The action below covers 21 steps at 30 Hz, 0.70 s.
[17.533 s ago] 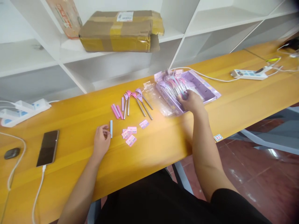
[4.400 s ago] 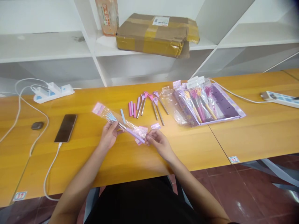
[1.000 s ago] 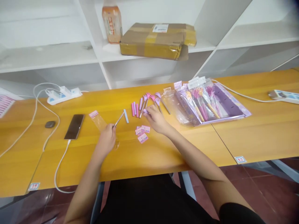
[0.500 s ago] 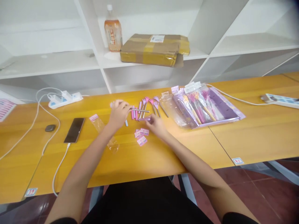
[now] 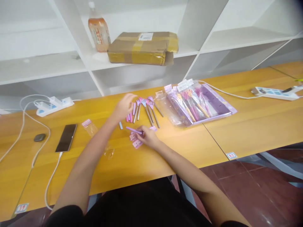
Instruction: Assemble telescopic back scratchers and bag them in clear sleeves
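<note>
My right hand (image 5: 148, 137) pinches a purple handle tube (image 5: 132, 129) above the small pink cards (image 5: 137, 144). My left hand (image 5: 124, 106) is raised just left of the back scratchers, fingers loosely bent and apart, with nothing seen in it. A back scratcher with a light blue hand-shaped head (image 5: 143, 102) lies among several pink and purple back scratchers (image 5: 151, 105), their metal rods pointing toward me. Partly behind my left hand lie several pink and purple handle tubes (image 5: 130, 117). A blue handle tube (image 5: 121, 125) lies nearer me.
A purple open box (image 5: 219, 108) with bagged back scratchers (image 5: 196, 104) stands at the right. An opened clear bag (image 5: 88, 126) lies left of my hands. Further left are a phone (image 5: 66, 137), a mouse-like black object (image 5: 39, 137) and a power strip (image 5: 55, 106). A carton (image 5: 142, 49) sits on the shelf.
The blue-headed back scratcher has left my left hand and now lies with the others. My right hand has drawn back toward me with the purple tube. Earlier, scratcher and tube were joined inside a bag.
</note>
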Tool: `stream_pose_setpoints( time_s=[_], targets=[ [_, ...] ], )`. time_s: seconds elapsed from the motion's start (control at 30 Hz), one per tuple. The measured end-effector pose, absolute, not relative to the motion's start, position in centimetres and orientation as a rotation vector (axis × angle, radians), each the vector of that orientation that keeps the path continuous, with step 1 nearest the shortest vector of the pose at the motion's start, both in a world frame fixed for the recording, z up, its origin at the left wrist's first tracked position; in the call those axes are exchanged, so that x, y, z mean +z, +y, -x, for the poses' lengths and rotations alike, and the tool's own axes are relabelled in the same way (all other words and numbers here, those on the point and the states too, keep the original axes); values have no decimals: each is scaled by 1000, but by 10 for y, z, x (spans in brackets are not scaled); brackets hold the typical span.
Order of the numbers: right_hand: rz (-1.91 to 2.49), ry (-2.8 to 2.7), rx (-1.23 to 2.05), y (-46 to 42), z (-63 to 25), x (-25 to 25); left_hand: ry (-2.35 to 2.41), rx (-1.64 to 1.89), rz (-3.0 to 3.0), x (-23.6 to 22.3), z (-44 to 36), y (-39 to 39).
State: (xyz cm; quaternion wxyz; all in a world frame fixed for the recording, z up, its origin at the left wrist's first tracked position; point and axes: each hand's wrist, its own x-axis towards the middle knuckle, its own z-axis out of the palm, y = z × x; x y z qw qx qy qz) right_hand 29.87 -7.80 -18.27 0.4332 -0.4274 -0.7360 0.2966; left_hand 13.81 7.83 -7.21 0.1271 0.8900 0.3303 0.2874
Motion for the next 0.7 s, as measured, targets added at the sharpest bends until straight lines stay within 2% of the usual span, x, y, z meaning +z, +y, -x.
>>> stream_pose_setpoints(
  time_s=[0.07,0.17,0.27,0.37,0.43,0.53,0.7],
  targets=[
    [1159,-1793,702,-75,-302,-183,1221,1024,-2461,-62,-86,68],
    [1257,-1739,669,-76,-304,-179,1674,1075,-2287,-62,-2,33],
    [1340,-1768,620,-71,-298,-171,2079,876,-2084,-86,55,-15],
    [1401,-1841,569,-52,-283,-158,2311,582,-1911,-118,74,-55],
    [1413,-1899,562,-37,-270,-150,2356,493,-1859,-133,75,-71],
    [1411,-1982,575,-34,-256,-140,2326,540,-1832,-141,74,-77],
    [1330,-2019,871,-90,-252,-129,1909,860,-1528,-127,61,-82]
  ],
)
